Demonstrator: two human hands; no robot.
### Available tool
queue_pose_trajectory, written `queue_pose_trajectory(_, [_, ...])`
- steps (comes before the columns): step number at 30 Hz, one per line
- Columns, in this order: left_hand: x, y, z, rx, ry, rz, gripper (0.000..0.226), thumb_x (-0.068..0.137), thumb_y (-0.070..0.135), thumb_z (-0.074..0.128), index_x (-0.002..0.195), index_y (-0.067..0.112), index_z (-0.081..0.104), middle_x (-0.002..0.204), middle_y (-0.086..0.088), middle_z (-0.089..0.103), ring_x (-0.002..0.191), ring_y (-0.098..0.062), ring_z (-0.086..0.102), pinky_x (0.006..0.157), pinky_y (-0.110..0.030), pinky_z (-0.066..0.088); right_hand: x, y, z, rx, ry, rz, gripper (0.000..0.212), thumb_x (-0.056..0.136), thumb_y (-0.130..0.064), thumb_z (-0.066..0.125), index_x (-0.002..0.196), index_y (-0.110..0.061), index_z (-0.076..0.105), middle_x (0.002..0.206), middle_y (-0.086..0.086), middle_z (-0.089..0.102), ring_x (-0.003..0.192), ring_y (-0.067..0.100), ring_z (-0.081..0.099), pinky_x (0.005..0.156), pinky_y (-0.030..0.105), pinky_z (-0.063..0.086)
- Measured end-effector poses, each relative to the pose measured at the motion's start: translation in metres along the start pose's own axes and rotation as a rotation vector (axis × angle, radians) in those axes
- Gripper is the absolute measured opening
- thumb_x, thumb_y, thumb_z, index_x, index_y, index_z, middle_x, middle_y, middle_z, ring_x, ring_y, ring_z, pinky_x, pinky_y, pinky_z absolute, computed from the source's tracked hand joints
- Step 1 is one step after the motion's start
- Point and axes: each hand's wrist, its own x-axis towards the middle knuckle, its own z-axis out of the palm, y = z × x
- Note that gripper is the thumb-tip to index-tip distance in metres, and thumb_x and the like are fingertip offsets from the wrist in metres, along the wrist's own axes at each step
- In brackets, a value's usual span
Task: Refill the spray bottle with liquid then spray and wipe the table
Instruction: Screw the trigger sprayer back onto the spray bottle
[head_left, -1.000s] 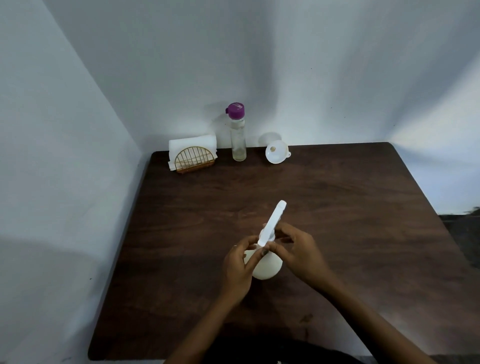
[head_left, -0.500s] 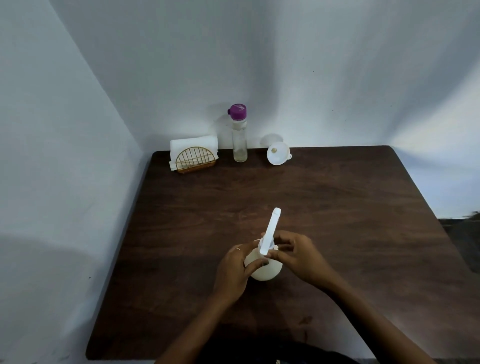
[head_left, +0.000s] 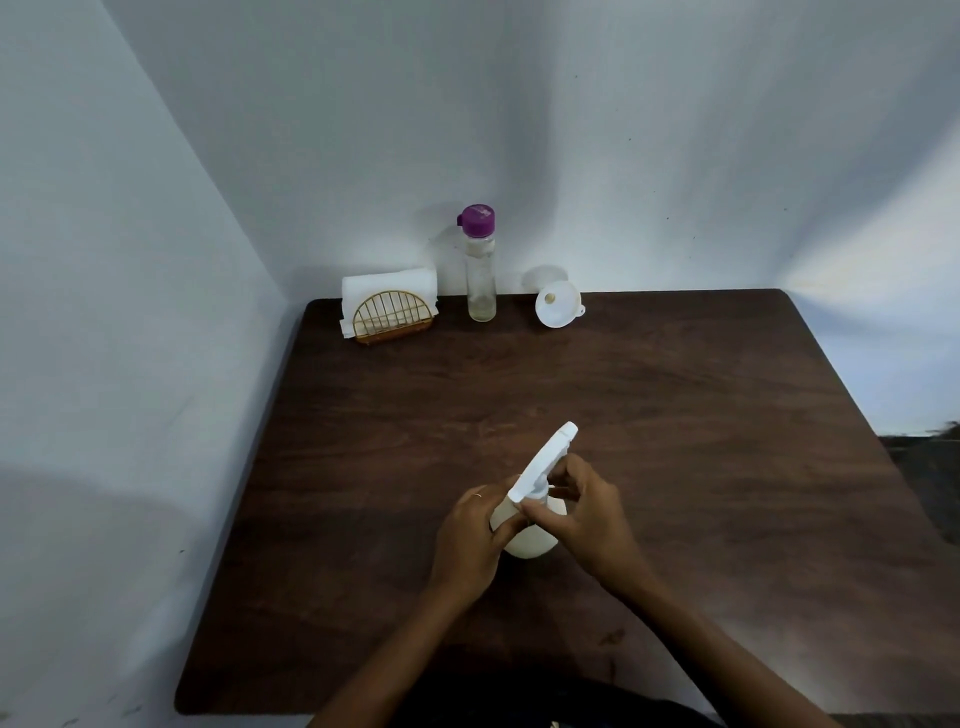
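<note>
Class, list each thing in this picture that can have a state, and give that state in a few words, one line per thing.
spray bottle: upright on the table, spray head on, gripped by both hands
left hand: holds the bottle's body
right hand: grips the neck under the spray head
clear bottle: upright, purple cap on
funnel: lying tipped, unused
napkins: standing in the wire holder

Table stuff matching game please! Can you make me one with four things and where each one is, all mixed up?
Things:
1. spray bottle
2. funnel
3. napkin holder
4. bottle with purple cap

Places:
A. back left corner
B. held in both hands
C. lying tipped over at the back
D. standing between holder and funnel

Pairs: 1-B, 2-C, 3-A, 4-D
</note>
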Motion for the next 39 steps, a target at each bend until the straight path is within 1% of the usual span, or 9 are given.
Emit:
queue_pose_trajectory(4, [-0.001, 0.000, 0.000, 0.014, 0.010, -0.047, 0.036, 0.089, 0.038, 0.060, 0.116, 0.015, 0.065, 0.101, 0.009, 0.060, 0.090, -0.003, 0.051, 0.066, -0.005, 0.034, -0.007, -0.005, 0.023, 0.078, 0.188, 0.045, 0.031, 0.073, -0.016, 0.078, 0.085, -0.018, 0.049, 0.080, -0.007, 0.063, 0.082, -0.002, 0.062, 0.068, 0.010, 0.048])
queue_pose_trajectory(7, [-0.002, 0.001, 0.001, 0.028, 0.002, -0.052, 0.053, 0.084, 0.057, 0.052, 0.110, 0.013, 0.065, 0.095, 0.011, 0.057, 0.088, -0.005, 0.053, 0.064, -0.006, 0.033, -0.006, -0.007, 0.030, 0.087, 0.247, 0.040, 0.036, 0.070, -0.012, 0.079, 0.085, -0.021, 0.047, 0.077, -0.009, 0.059, 0.078, -0.001, 0.060, 0.066, 0.009, 0.047])
queue_pose_trajectory(11, [-0.001, 0.002, 0.001, 0.024, 0.012, -0.063, 0.037, 0.088, 0.045, 0.059, 0.111, 0.017, 0.066, 0.097, 0.014, 0.056, 0.091, -0.005, 0.053, 0.067, -0.006, 0.032, -0.006, -0.001, 0.027, 0.081, 0.184, 0.010, 0.024, 0.075, -0.010, 0.075, 0.089, -0.017, 0.056, 0.080, -0.009, 0.064, 0.078, 0.003, 0.061, 0.064, 0.012, 0.046])
queue_pose_trajectory(14, [-0.002, 0.003, 0.002, -0.004, 0.017, -0.047, 0.045, 0.083, 0.057, 0.053, 0.113, 0.026, 0.065, 0.098, 0.018, 0.056, 0.093, -0.004, 0.055, 0.068, -0.011, 0.036, -0.006, 0.007, 0.020, 0.054, 0.091, -0.031, 0.013, 0.080, -0.017, 0.069, 0.092, -0.013, 0.065, 0.083, -0.006, 0.068, 0.080, 0.007, 0.062, 0.067, 0.016, 0.047])
queue_pose_trajectory(21, [-0.001, 0.005, 0.002, 0.005, 0.026, -0.046, 0.047, 0.083, 0.055, 0.057, 0.122, 0.030, 0.061, 0.104, 0.009, 0.062, 0.095, -0.005, 0.055, 0.069, -0.016, 0.038, 0.004, 0.006, -0.004, 0.135, -0.211, 0.005, 0.032, 0.086, -0.008, 0.065, 0.117, -0.017, 0.064, 0.111, -0.014, 0.068, 0.106, 0.004, 0.061, 0.092, 0.020, 0.047])
queue_pose_trajectory(25, [-0.002, 0.003, 0.005, -0.005, 0.025, -0.055, 0.052, 0.081, 0.061, 0.053, 0.121, 0.030, 0.062, 0.110, 0.007, 0.063, 0.100, -0.008, 0.057, 0.074, -0.022, 0.043, 0.004, 0.007, -0.001, 0.165, -0.133, 0.037, 0.024, 0.078, -0.008, 0.072, 0.100, -0.016, 0.066, 0.101, 0.000, 0.071, 0.099, 0.010, 0.065, 0.089, 0.032, 0.052])
queue_pose_trajectory(32, [-0.001, 0.001, 0.006, 0.001, 0.029, -0.098, 0.029, 0.089, 0.032, 0.061, 0.113, 0.018, 0.065, 0.107, 0.004, 0.064, 0.099, -0.012, 0.058, 0.073, -0.021, 0.039, 0.001, 0.003, 0.031, 0.134, 0.147, 0.098, 0.043, 0.070, -0.013, 0.081, 0.098, -0.018, 0.049, 0.082, -0.005, 0.059, 0.077, 0.001, 0.059, 0.066, 0.015, 0.048])
queue_pose_trajectory(36, [-0.001, 0.001, 0.005, 0.002, 0.013, -0.101, 0.031, 0.088, 0.032, 0.061, 0.118, 0.023, 0.063, 0.113, 0.004, 0.063, 0.105, -0.012, 0.057, 0.076, -0.022, 0.040, 0.001, 0.004, 0.030, 0.129, 0.101, 0.091, 0.043, 0.073, -0.019, 0.080, 0.104, -0.017, 0.051, 0.090, -0.005, 0.064, 0.083, 0.006, 0.062, 0.069, 0.016, 0.049])
queue_pose_trajectory(39, [-0.002, 0.002, 0.003, 0.003, -0.006, -0.073, 0.043, 0.086, 0.048, 0.055, 0.124, 0.028, 0.060, 0.117, 0.006, 0.062, 0.107, -0.011, 0.056, 0.078, -0.022, 0.040, -0.003, 0.002, 0.023, 0.097, 0.012, 0.003, 0.020, 0.081, -0.021, 0.073, 0.095, -0.016, 0.058, 0.089, -0.005, 0.066, 0.084, 0.008, 0.062, 0.073, 0.020, 0.050])
